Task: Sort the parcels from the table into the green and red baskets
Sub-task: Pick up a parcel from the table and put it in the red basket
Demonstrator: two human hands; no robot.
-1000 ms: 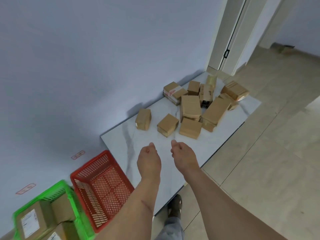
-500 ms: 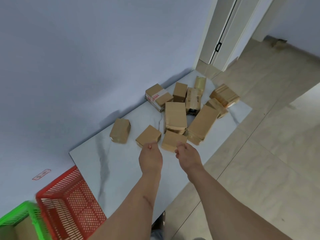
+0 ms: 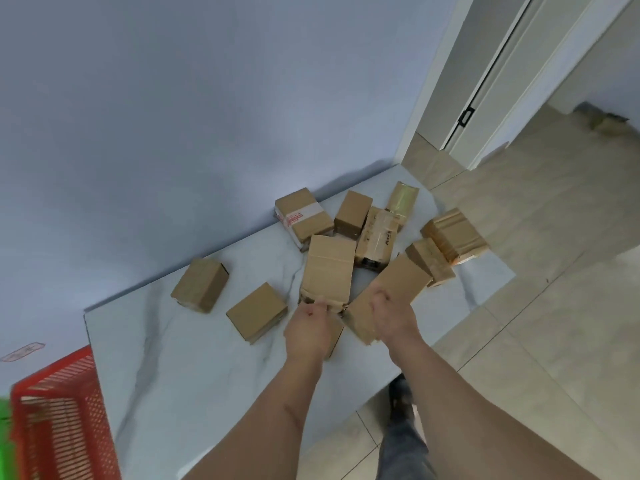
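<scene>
Head view: your left hand (image 3: 307, 329) is over a small parcel (image 3: 335, 336) at the near edge of the pile, covering most of it. Only a strip of cardboard shows beside your wrist, and the fingers are hidden, so you cannot tell whether they have closed on it. Your right hand (image 3: 393, 315) lies on the near end of the long parcel (image 3: 391, 296), fingers bent down over its top face; whether they actually pinch it is not clear.

Take the long parcel as your landmark. Just to its left stands the tall flat parcel (image 3: 329, 268), touching it at the near corner. Further left, apart from the pile, lie a square parcel (image 3: 257, 311) and beyond that a blocky parcel (image 3: 200, 285) near the wall. Behind the long parcel sit a taped parcel with dark print (image 3: 377, 239), a plain parcel (image 3: 353, 213), a parcel with a red-printed label (image 3: 301, 216) and a glossy tape-wrapped parcel (image 3: 403, 199). To its right are two more parcels (image 3: 453, 235), one leaning against the other.

All of these rest on the pale marbled worktop (image 3: 180, 368). Far left of the long parcel, off the end of the worktop, sits the red basket (image 3: 59, 417), with a sliver of the green basket (image 3: 5, 441) at the frame edge beyond it.
</scene>
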